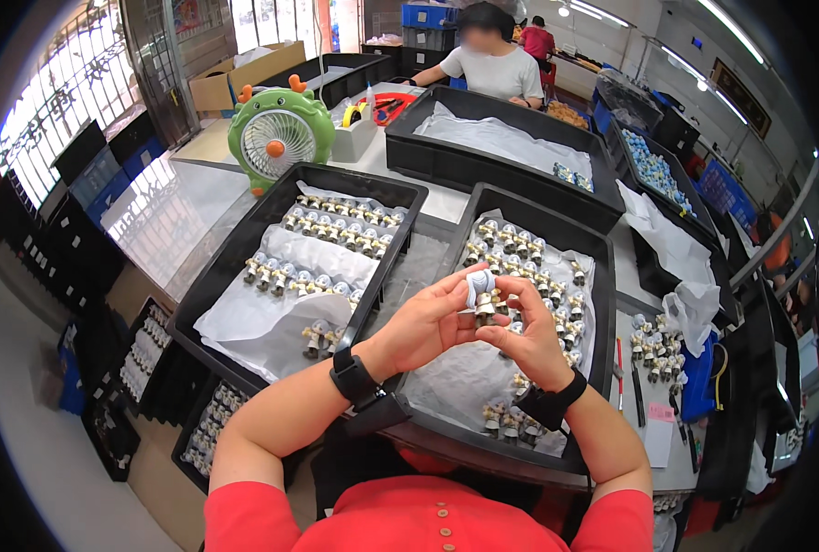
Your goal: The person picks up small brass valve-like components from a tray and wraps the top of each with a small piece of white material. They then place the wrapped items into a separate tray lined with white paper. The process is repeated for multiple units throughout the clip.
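One figurine (484, 302) in hand, above the black tray (547, 224) under both hands. Probably at a checking or adjusting step. Gripping it from the left with left hand (426, 324), thumb and fingers nearly closed; also holding from the right with right hand (534, 342), curled, contact partly hidden. Next, seems to call for steady turning, then releasing one side. More figurines (340, 230) in rows, left of hands.

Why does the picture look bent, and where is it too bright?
Head view: a wide fisheye lens bows straight edges, with black corners; head view: the barred window at left is washed out, ceiling lights glare, and the pale tabletop shows shiny reflections.
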A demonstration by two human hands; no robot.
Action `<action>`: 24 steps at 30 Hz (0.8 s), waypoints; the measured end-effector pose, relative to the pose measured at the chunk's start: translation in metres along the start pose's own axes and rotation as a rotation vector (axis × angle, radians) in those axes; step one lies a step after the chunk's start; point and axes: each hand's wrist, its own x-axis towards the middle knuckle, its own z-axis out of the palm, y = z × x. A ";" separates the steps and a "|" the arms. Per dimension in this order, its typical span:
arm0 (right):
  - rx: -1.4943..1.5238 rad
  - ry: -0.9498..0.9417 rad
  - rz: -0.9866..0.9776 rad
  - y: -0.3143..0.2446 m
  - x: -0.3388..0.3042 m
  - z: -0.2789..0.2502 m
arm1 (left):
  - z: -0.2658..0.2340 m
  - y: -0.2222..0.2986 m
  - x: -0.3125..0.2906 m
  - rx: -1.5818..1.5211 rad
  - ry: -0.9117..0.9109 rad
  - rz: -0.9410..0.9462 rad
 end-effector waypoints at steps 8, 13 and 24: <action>0.179 -0.025 0.036 0.006 0.001 0.001 | -0.002 -0.003 0.001 -0.014 -0.005 0.045; 0.214 -0.040 0.034 0.004 0.002 0.001 | -0.001 -0.004 0.001 -0.004 0.016 0.054; 0.259 -0.057 0.078 0.006 0.000 0.002 | -0.003 -0.005 0.001 0.017 0.001 0.062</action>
